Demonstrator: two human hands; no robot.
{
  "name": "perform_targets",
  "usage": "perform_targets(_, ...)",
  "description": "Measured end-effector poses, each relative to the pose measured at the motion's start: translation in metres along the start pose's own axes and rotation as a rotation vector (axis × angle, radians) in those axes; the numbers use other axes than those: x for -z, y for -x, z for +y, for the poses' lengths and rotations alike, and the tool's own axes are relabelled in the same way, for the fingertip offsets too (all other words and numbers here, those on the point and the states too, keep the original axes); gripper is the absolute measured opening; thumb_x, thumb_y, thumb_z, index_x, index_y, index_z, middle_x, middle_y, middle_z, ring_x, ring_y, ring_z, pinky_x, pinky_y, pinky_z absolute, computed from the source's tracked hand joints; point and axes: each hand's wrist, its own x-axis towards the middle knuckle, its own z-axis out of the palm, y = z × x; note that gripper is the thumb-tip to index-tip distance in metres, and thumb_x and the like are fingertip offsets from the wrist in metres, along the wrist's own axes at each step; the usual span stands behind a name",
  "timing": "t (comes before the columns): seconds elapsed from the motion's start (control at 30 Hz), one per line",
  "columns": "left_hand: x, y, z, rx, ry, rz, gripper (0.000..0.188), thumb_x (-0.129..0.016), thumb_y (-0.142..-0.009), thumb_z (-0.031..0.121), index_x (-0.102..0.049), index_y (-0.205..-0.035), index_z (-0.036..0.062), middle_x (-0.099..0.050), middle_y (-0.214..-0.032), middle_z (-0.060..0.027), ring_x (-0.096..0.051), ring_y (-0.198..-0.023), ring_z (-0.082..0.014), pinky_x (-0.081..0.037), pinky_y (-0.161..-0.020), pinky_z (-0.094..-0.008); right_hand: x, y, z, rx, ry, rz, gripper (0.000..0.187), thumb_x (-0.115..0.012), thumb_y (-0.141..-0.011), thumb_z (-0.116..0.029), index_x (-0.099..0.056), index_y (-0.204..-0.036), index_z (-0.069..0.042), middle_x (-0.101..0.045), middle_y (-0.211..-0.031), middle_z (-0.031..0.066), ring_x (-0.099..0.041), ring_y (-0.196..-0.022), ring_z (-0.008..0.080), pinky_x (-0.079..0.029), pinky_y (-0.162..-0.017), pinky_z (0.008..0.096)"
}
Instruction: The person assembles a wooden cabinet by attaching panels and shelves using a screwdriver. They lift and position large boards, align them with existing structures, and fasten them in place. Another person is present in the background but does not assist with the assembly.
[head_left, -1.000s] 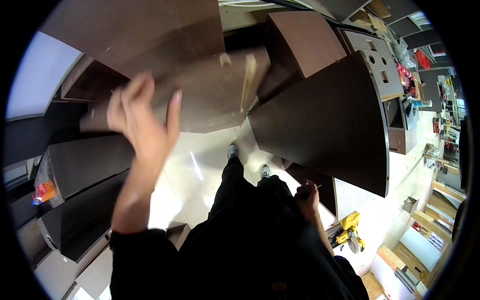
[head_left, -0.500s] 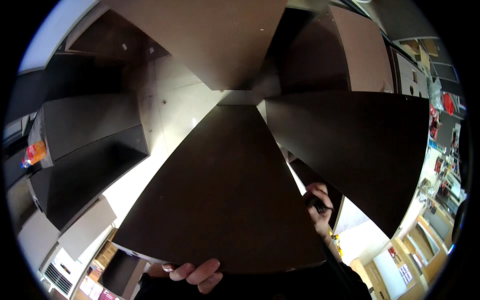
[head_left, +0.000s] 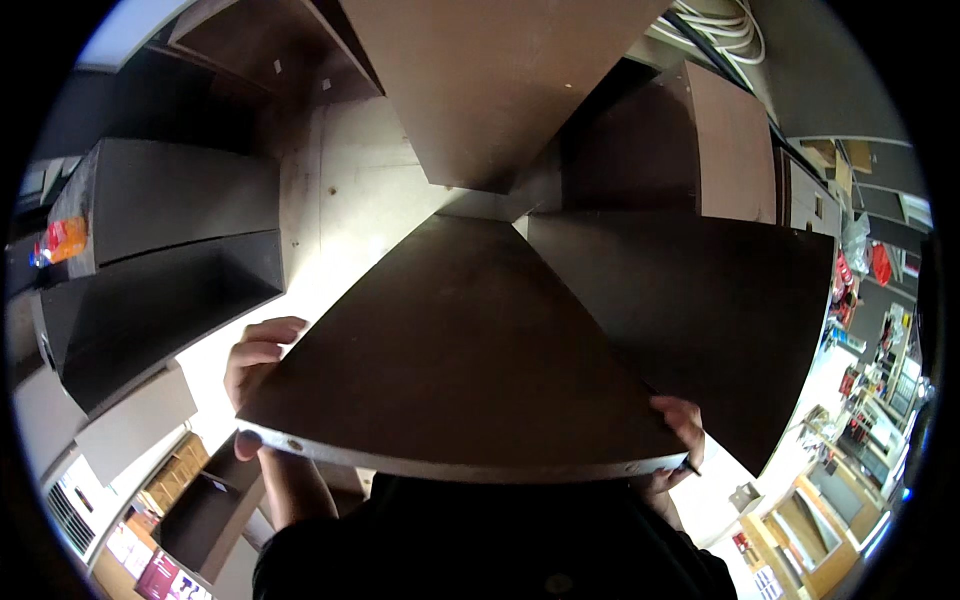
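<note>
A long dark brown board [head_left: 465,340] stretches away in front of me, its pale near edge facing me with a round hole toward each end. My left hand [head_left: 258,362] is closed around the board's near left corner, fingers along the side and thumb at the edge. At the near right corner my right hand [head_left: 682,428] grips the board, its fingers over the top. A small dark tip pokes out beside that hand; its kind is hidden. Another dark panel [head_left: 700,310] lies just right of the board.
Beyond the board's far end stands a tall brown panel [head_left: 500,90]. Dark open box units [head_left: 170,300] stand at the left, with an orange-labelled bottle [head_left: 65,240] by them. A brown cabinet [head_left: 735,150] stands at the far right, near coiled white cable [head_left: 725,35].
My left hand has gone from the near edge to the left corner. My right hand has slid back to the near right corner. The board's near edge now shows fully.
</note>
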Motion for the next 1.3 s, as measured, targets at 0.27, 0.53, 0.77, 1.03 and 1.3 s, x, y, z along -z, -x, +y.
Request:
perform_targets(0.27,-0.034,-0.021,-0.027,-0.051,0.081,0.272,0.079,-0.046,-0.067,0.081,-0.052,-0.086,0.0049,-0.057,-0.08,-0.0085,-0.06,-0.07,-0.0203,-0.053,-0.066,-0.0343,-0.017,-0.042,0.014,-0.287,-0.24,0.143,0.032,-0.052,-0.088,-0.02,-0.053,-0.111,0.002,-0.06,-0.103,0.0141,-0.061,-0.085,0.0172,-0.051,-0.068,0.0273)
perform_targets(0.53,-0.069,0.087,0.066,-0.318,-0.087,0.715,0.076,-0.039,-0.071,0.079,-0.049,-0.081,0.004,-0.054,-0.074,-0.0081,-0.059,-0.065,-0.0178,-0.052,-0.059,-0.0288,-0.001,-0.051,-0.038,-0.047,-0.313,-0.017,0.052,-0.058,-0.087,-0.048,-0.058,-0.104,0.001,-0.062,-0.085,0.0042,-0.057,-0.069,0.0086,-0.047,-0.056,0.0208)
perform_targets(0.77,-0.104,0.226,0.166,-0.438,-0.596,1.084,0.065,-0.041,-0.089,0.063,-0.046,-0.077,-0.0006,-0.05,-0.069,-0.0073,-0.049,-0.065,-0.0132,-0.037,-0.055,-0.0229,-0.032,-0.034,-0.094,-0.023,-0.445,-0.29,0.043,-0.056,-0.09,-0.045,-0.054,-0.098,-0.002,-0.058,-0.08,0.0034,-0.058,-0.066,0.0127,-0.046,-0.052,0.0253)
perform_targets(1.03,-0.144,0.456,0.237,-0.282,-0.736,1.667,0.074,-0.046,-0.076,0.075,-0.047,-0.074,0.0012,-0.047,-0.069,-0.0049,-0.045,-0.063,-0.0134,-0.034,-0.054,-0.0247,-0.167,0.091,-0.142,0.019,-0.543,-0.769,0.025,-0.057,-0.093,-0.029,-0.055,-0.091,-0.005,-0.054,-0.081,0.0002,-0.052,-0.07,0.0101,-0.044,-0.056,0.0259)
perform_targets(1.3,-0.228,0.672,0.284,-0.372,-0.905,2.286,0.071,-0.059,-0.072,0.069,-0.054,-0.074,-0.0019,-0.055,-0.067,-0.0075,-0.055,-0.06,-0.015,-0.042,-0.051,-0.0227,-0.274,0.316,-0.281,0.309,-0.644,-1.726,0.053,-0.055,-0.088,-0.048,-0.057,-0.103,0.003,-0.06,-0.082,0.008,-0.055,-0.061,0.0137,-0.044,-0.047,0.0251)
